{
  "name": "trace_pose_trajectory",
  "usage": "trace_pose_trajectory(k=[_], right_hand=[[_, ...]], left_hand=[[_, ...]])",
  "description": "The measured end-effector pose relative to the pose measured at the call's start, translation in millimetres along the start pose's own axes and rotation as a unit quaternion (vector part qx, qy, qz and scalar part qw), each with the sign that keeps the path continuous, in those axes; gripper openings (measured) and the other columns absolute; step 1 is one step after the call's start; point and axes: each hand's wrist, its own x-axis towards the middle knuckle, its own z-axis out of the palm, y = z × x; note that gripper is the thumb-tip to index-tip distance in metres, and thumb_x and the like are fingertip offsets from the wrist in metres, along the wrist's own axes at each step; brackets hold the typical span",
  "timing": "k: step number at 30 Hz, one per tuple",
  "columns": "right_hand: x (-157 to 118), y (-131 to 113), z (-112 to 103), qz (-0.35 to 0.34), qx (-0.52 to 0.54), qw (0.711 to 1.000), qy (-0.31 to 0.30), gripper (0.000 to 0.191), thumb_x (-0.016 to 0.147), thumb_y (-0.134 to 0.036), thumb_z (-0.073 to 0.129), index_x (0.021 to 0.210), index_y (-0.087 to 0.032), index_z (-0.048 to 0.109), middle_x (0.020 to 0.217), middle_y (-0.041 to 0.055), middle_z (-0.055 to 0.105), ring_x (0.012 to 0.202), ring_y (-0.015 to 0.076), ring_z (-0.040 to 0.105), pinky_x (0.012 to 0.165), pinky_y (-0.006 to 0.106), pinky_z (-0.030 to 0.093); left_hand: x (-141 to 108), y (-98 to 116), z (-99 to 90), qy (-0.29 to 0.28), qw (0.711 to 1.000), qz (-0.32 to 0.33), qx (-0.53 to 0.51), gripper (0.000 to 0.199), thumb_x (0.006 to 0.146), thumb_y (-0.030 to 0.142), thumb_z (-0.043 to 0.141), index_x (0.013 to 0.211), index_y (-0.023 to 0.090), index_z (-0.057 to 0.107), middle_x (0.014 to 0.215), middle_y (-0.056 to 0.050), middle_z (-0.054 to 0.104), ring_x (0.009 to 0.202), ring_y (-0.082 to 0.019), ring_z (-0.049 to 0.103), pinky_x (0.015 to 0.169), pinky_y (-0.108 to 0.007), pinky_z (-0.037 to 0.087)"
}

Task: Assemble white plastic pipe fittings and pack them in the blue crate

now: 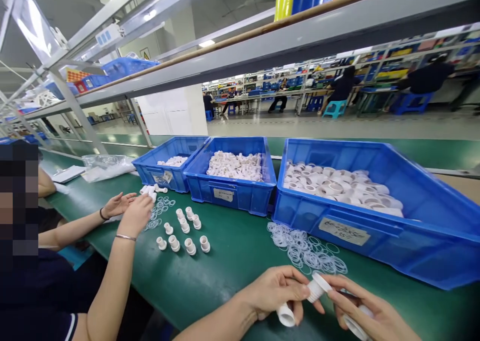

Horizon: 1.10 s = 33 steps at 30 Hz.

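Near the table's front edge, my left hand (275,293) pinches a white threaded plastic fitting (314,292) with a wide flange. A second white tubular fitting (286,316) is tucked under the fingers of that hand, its open end toward me. My right hand (365,306) has its fingertips closed at the flange of the threaded fitting. A white ring-shaped part (355,327) sits in its curled lower fingers, partly hidden. Just beyond my hands lies a loose pile of thin translucent rings (307,251).
Blue bins (230,181) of white parts line the back; the right one (337,231) holds larger rings. Several white fittings (183,225) stand on the green table (225,261). At left, a co-worker's hands (137,213) are over more rings and fittings. A shelf beam (240,56) crosses above.
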Motion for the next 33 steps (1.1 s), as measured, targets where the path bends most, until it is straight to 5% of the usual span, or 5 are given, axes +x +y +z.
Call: trace_pose_trajectory(k=[9,14,21,25,33], right_hand=[[8,9,-11,0.002,-0.017,0.997,-0.078,0.061,0.083,-0.070,0.058,0.121,-0.022,0.063,0.063,-0.0002,0.058,0.055,0.0167,0.052,0.051,0.026,0.042],[2,2,-9,-0.002,0.017,0.999,-0.051,0.058,0.082,-0.067,0.061,0.119,-0.023,0.059,0.075,0.0021,0.060,0.062,0.0181,0.058,0.050,0.026,0.041],[-7,-10,-5,-0.033,0.007,0.999,-0.040,0.056,0.085,-0.070,0.055,0.113,-0.022,0.056,0.074,0.0002,0.054,0.062,0.0177,0.057,0.050,0.027,0.037],[-6,-9,-4,-0.041,0.009,0.998,-0.037,0.055,0.085,-0.071,0.054,0.111,-0.022,0.057,0.074,-0.0009,0.052,0.062,0.0171,0.058,0.048,0.025,0.036],[-12,-4,20,-0.051,0.035,0.986,-0.156,0.052,0.088,-0.070,0.051,0.099,-0.019,0.060,0.076,-0.0017,0.057,0.051,0.0105,0.058,0.044,0.021,0.037]], left_hand=[[-15,42,-3.1,0.053,0.992,0.035,0.108,0.053,0.073,0.057,0.072,0.103,0.016,0.060,0.085,-0.005,0.066,0.041,-0.006,0.049,0.037,-0.020,0.033],[-114,149,-66.3,0.261,0.778,0.050,0.569,0.015,0.078,0.038,0.063,0.079,0.023,0.066,0.080,-0.002,0.068,0.084,-0.018,0.064,0.082,-0.031,0.051],[-222,181,-155.9,0.291,0.695,0.031,0.657,0.015,0.067,0.015,0.061,0.056,0.025,0.058,0.091,-0.007,0.071,0.119,-0.027,0.055,0.112,-0.045,0.032],[-198,171,-117.8,0.292,0.687,0.051,0.664,0.014,0.082,0.030,0.067,0.073,0.020,0.064,0.092,-0.006,0.069,0.104,-0.022,0.061,0.100,-0.043,0.046],[-15,73,36.2,0.241,0.738,0.208,0.595,0.030,0.100,0.041,0.041,0.111,0.023,0.062,0.101,-0.001,0.069,0.067,-0.010,0.058,0.071,-0.026,0.048]])
